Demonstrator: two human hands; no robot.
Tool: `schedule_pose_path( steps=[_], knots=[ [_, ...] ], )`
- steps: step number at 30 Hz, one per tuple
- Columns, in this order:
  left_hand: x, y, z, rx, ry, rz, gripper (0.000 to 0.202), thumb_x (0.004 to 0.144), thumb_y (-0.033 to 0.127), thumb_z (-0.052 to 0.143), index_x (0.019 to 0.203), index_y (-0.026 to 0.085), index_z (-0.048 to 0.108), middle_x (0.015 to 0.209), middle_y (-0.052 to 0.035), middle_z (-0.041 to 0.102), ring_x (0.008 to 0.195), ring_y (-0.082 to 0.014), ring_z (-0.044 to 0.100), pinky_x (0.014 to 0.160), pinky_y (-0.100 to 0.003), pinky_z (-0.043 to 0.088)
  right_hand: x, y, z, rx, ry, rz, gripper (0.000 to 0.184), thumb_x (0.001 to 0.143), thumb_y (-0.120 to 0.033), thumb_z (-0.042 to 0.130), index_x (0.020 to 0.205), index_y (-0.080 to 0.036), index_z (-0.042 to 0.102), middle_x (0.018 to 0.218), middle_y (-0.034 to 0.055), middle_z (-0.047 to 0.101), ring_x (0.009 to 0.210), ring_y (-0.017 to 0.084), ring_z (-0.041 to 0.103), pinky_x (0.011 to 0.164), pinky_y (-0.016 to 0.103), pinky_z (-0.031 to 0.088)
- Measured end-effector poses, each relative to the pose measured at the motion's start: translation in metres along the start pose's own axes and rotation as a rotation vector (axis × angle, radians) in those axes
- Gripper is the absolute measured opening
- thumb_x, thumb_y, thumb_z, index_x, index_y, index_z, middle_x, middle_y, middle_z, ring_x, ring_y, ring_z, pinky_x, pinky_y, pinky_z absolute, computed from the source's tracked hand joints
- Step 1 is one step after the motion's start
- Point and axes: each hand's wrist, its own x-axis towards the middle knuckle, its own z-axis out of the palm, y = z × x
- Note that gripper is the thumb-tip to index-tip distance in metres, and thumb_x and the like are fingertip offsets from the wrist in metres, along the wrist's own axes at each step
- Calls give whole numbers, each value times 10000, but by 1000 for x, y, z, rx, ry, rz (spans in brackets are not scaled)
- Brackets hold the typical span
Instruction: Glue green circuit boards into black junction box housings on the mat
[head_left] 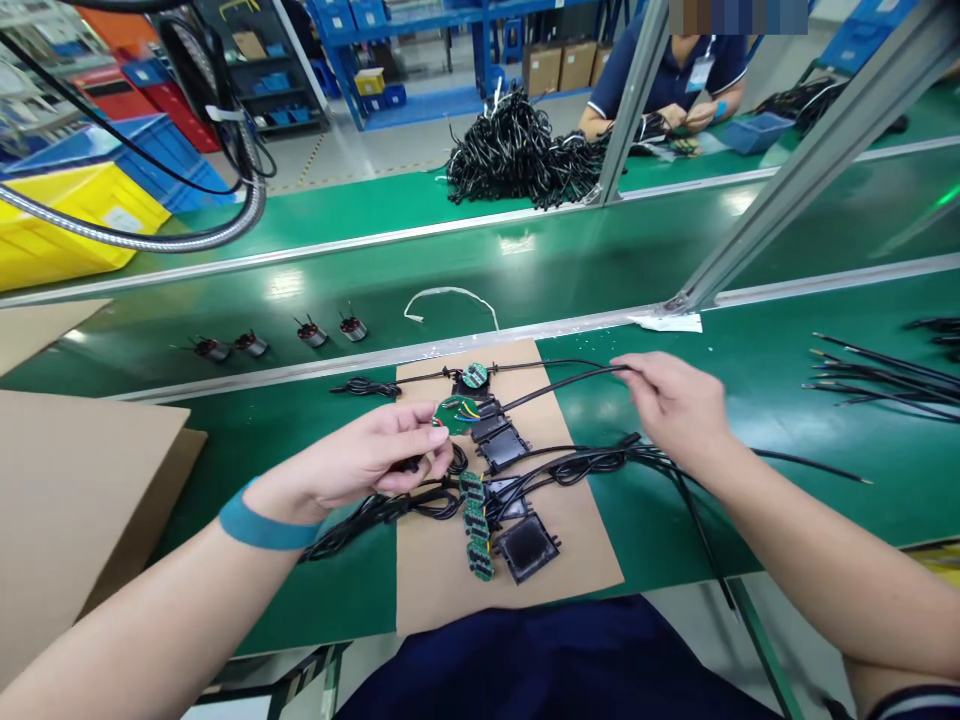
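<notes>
My left hand (401, 447) pinches a round green circuit board (456, 414) with coloured wires, above a sheet of cardboard (435, 570). To the right, my right hand (671, 405) is closed on a black cable (559, 382), which runs leftward to the black plastic housing (501, 440) beside the board. Another small board (475, 375) with cables on both sides lies behind. Nearer my body, several green boards (476, 525) sit in a row next to an open black case (528, 548). Bundled black cables (592, 462) cross the cardboard below my hands.
Several small motors (311, 331) stand on the green conveyor at left. Cardboard box flaps (82, 490) reach over the left side, and loose cables (885, 380) lie at right. A metal post (810, 150) slants up. Across the line, a co-worker (675, 80) sits near a cable heap (517, 150).
</notes>
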Motion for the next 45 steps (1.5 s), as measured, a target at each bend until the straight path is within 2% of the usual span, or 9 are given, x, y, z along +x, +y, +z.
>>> schedule_pose_path(
  steps=[5, 11, 16, 23, 26, 32, 36, 40, 45],
  knots=[
    [-51, 45, 3, 394, 218, 109, 467, 827, 634, 617, 1071, 250, 722, 619, -29, 623, 401, -94, 436, 342, -219, 307, 5, -10, -26, -66, 122, -88, 318, 1006, -336, 468, 1214, -280, 702, 1147, 60, 741, 1095, 252, 683, 943, 426, 547],
    [-47, 52, -17, 980, 366, 428, 422, 897, 460, 637, 1287, 307, 690, 1147, -17, 742, 995, -232, 698, 862, -368, 593, 33, -17, -73, -234, 362, -217, 267, 959, -477, 580, 1041, -313, 774, 915, 42, 768, 919, 253, 696, 890, 443, 514],
    [27, -13, -36, 1314, 382, 477, 429, 982, 258, 455, 1369, 313, 631, 1175, -53, 732, 1087, -237, 680, 948, -374, 550, 65, -10, -86, -307, -145, -396, 398, 991, -563, 492, 1000, -291, 782, 896, 34, 748, 799, 222, 673, 668, 355, 468],
    [83, -85, -24, 1791, 448, 369, 669, 903, -4, 367, 1528, 226, 439, 921, -102, 640, 811, -218, 626, 692, -311, 517, 120, 6, -61, -639, -572, 23, 478, 799, -676, 710, 838, -208, 799, 747, 80, 717, 754, 252, 646, 682, 348, 410],
    [85, -92, -14, 1834, 379, 310, 678, 915, 15, 372, 1565, 209, 363, 951, -114, 625, 804, -220, 611, 672, -311, 501, 131, 32, -50, -629, -593, 78, 704, 758, -830, 593, 712, -145, 753, 679, 95, 694, 676, 209, 630, 678, 348, 393],
    [93, -88, -15, 1709, 373, 305, 608, 999, 545, 423, 1518, 230, 457, 1018, -151, 632, 870, -255, 606, 717, -323, 466, 115, 70, -17, -703, -735, 177, 813, 717, -906, 513, 596, -115, 660, 690, 169, 674, 662, 226, 627, 666, 393, 398],
    [104, -85, -32, 1720, 405, 339, 481, 1037, 347, 366, 1500, 301, 485, 986, -153, 611, 900, -281, 585, 764, -378, 437, 88, 72, 1, -585, -901, 228, 708, 864, -789, 479, 696, -139, 705, 798, 170, 696, 709, 241, 622, 685, 388, 439],
    [106, -81, -38, 1744, 438, 401, 585, 989, 114, 331, 1524, 325, 437, 1076, -172, 607, 1030, -316, 563, 864, -470, 417, 56, 58, 13, -617, -839, 242, 600, 917, -680, 501, 911, -125, 729, 944, 226, 688, 822, 319, 648, 682, 408, 454],
    [72, -80, -17, 1478, 467, 532, 452, 991, 317, 483, 1420, 190, 541, 1236, -207, 600, 1135, -341, 547, 942, -526, 431, 39, 50, 12, -579, -850, 216, 425, 992, -486, 488, 889, -130, 698, 906, 211, 702, 799, 301, 660, 639, 362, 411]
  ],
)
